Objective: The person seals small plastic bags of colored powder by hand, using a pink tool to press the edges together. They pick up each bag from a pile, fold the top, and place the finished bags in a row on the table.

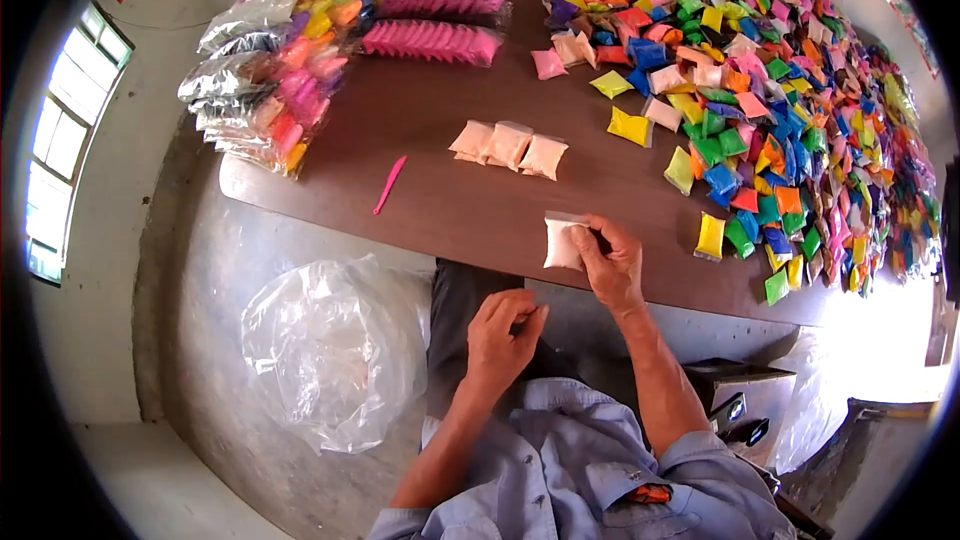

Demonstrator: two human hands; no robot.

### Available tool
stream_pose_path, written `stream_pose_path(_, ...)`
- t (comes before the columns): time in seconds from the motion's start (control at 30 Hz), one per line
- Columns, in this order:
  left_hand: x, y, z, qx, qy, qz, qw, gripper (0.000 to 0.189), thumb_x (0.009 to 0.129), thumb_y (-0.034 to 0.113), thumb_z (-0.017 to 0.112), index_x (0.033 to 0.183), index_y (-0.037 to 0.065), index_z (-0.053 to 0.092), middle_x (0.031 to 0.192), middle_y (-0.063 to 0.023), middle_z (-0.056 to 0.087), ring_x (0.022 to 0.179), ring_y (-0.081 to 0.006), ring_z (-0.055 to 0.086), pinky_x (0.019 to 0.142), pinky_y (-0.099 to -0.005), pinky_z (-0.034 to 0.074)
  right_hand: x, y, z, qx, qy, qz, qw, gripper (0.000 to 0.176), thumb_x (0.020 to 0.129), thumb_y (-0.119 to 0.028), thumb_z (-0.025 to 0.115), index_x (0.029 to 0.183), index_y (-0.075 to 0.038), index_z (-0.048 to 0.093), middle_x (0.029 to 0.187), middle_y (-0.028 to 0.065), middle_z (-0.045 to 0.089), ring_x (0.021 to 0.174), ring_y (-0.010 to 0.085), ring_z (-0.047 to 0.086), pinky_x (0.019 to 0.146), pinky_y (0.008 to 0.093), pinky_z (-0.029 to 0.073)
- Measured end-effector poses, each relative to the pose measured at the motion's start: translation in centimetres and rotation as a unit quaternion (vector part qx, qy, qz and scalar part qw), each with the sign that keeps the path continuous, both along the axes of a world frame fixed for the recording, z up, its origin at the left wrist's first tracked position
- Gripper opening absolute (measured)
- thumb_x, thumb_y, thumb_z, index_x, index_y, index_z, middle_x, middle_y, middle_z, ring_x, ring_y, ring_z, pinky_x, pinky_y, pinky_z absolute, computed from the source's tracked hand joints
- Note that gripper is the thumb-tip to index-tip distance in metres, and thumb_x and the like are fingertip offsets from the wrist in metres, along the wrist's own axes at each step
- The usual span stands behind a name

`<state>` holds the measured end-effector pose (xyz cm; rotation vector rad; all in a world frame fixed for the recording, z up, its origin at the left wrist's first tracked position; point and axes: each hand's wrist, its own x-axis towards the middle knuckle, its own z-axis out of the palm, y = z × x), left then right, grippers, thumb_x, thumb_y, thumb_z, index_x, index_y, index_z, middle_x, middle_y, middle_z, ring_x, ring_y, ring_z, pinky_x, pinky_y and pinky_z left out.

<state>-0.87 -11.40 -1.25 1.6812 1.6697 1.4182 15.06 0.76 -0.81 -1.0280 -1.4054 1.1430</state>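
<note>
My right hand [608, 258] pinches a small clear packet of white, clay-like filling [563, 242] at the table's near edge, with the thumb on its face. Over my lap, apart from the table, my left hand [503, 332] is loosely curled, and no object shows in it. Just beyond the held packet, a short row of pale peach packets [508, 146] lies overlapping on the brown table [430, 210]. To their left lies a thin pink plastic tool [391, 185].
A big heap of coloured packets [720, 130] covers the table's right side. Bundled bags of packets [235, 90] are stacked at the left, beside two bags of pink packets [430, 40]. A large clear plastic bag [335, 350] stands on the floor left of my legs.
</note>
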Motion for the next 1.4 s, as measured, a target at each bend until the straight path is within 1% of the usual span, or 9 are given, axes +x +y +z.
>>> stream_pose_path(0.23, -3.1, -0.8, 2.0, -0.034, 0.041, 0.029, 0.998, 0.008, 0.095, 0.005, 0.076, 0.099, -0.001, 0.073, 0.108, -0.0141, 0.077, 0.084, -0.0239, 0.074, 0.068, -0.0308, 0.059, 0.2, -0.2, 0.5, 0.025, -0.140, -0.017, 0.990, 0.020, 0.103, -0.017, 0.069, 0.110, 0.001, 0.075, 0.081, 0.0112, 0.073, 0.069, 0.0145, 0.065, 0.065, 0.0312, 0.053)
stream_pose_path(0.37, -2.6, 1.3, 3.6, 0.018, 0.135, 0.002, 0.991, 0.032, 0.089, 0.009, 0.080, 0.118, 0.000, 0.071, 0.124, -0.0167, 0.072, 0.112, -0.0351, 0.071, 0.095, -0.0413, 0.058, 0.3, -0.7, 1.1, 0.053, -0.146, -0.010, 0.988, 0.019, 0.102, -0.016, 0.070, 0.108, 0.002, 0.075, 0.081, 0.0118, 0.072, 0.069, 0.0160, 0.066, 0.065, 0.0315, 0.054)
stream_pose_path(0.4, -1.9, 1.7, 3.7, -0.001, 0.121, -0.011, 0.993, 0.046, 0.085, 0.011, 0.082, 0.127, 0.001, 0.068, 0.134, -0.0178, 0.068, 0.124, -0.0391, 0.064, 0.107, -0.0447, 0.051, 0.2, -0.9, 1.1, 0.065, -0.148, -0.018, 0.987, 0.018, 0.101, -0.015, 0.070, 0.107, 0.002, 0.075, 0.081, 0.0124, 0.072, 0.069, 0.0164, 0.066, 0.066, 0.0318, 0.054)
stream_pose_path(0.5, -0.1, 3.1, 3.3, 0.015, 0.147, -0.072, 0.986, 0.048, 0.082, 0.010, 0.082, 0.126, 0.001, 0.067, 0.135, -0.0188, 0.066, 0.125, -0.0390, 0.063, 0.108, -0.0452, 0.051, 0.1, -1.0, 1.2, 0.091, -0.160, -0.037, 0.982, 0.017, 0.101, -0.014, 0.070, 0.105, 0.002, 0.075, 0.082, 0.0133, 0.073, 0.070, 0.0172, 0.068, 0.067, 0.0322, 0.055)
stream_pose_path(0.77, 0.6, -2.0, 1.8, 0.023, 0.188, -0.159, 0.969, 0.034, 0.077, 0.008, 0.085, 0.108, 0.004, 0.074, 0.114, -0.0121, 0.074, 0.110, -0.0333, 0.069, 0.095, -0.0410, 0.056, 2.3, -0.8, 1.1, 0.055, -0.192, -0.101, 0.974, 0.017, 0.099, -0.012, 0.071, 0.109, 0.001, 0.074, 0.087, 0.0165, 0.074, 0.078, 0.0214, 0.074, 0.069, 0.0340, 0.057)
stream_pose_path(0.9, -3.3, 0.0, 2.5, 0.002, 0.179, -0.015, 0.984, 0.016, 0.084, -0.003, 0.078, 0.099, 0.004, 0.074, 0.097, -0.0120, 0.074, 0.093, -0.0338, 0.070, 0.084, -0.0403, 0.057, 3.4, -1.0, 0.0, 0.092, -0.215, -0.114, 0.965, 0.023, 0.098, -0.008, 0.071, 0.120, 0.000, 0.072, 0.090, 0.0117, 0.075, 0.076, 0.0142, 0.068, 0.070, 0.0303, 0.056)
stream_pose_path(1.03, -8.6, 2.6, 3.2, 0.020, 0.202, 0.119, 0.972, 0.017, 0.089, -0.004, 0.071, 0.104, 0.002, 0.073, 0.107, -0.0135, 0.073, 0.096, -0.0345, 0.069, 0.084, -0.0423, 0.056, 4.0, -1.5, 0.8, 0.075, -0.240, -0.122, 0.960, 0.032, 0.092, 0.000, 0.073, 0.124, -0.002, 0.071, 0.104, 0.0127, 0.073, 0.078, 0.0188, 0.071, 0.070, 0.0301, 0.058)
stream_pose_path(1.13, -13.3, 4.5, 3.2, 0.028, 0.224, 0.141, 0.964, 0.020, 0.091, 0.000, 0.074, 0.110, 0.002, 0.073, 0.106, -0.0148, 0.073, 0.091, -0.0323, 0.069, 0.075, -0.0409, 0.056, 4.1, -2.1, 1.6, 0.083, -0.234, -0.143, 0.958, 0.033, 0.088, -0.005, 0.077, 0.121, -0.003, 0.072, 0.115, 0.0157, 0.070, 0.085, 0.0319, 0.072, 0.076, 0.0376, 0.060)
stream_pose_path(1.4, -19.8, 10.3, 2.6, -0.041, 0.328, 0.154, 0.931, 0.031, 0.091, 0.021, 0.081, 0.113, 0.003, 0.071, 0.101, -0.0161, 0.073, 0.090, -0.0330, 0.070, 0.080, -0.0437, 0.056, 5.4, -3.2, 0.9, 0.237, -0.290, -0.087, 0.923, 0.032, 0.077, -0.006, 0.085, 0.107, -0.006, 0.075, 0.119, 0.0119, 0.068, 0.095, 0.0311, 0.070, 0.081, 0.0399, 0.060)
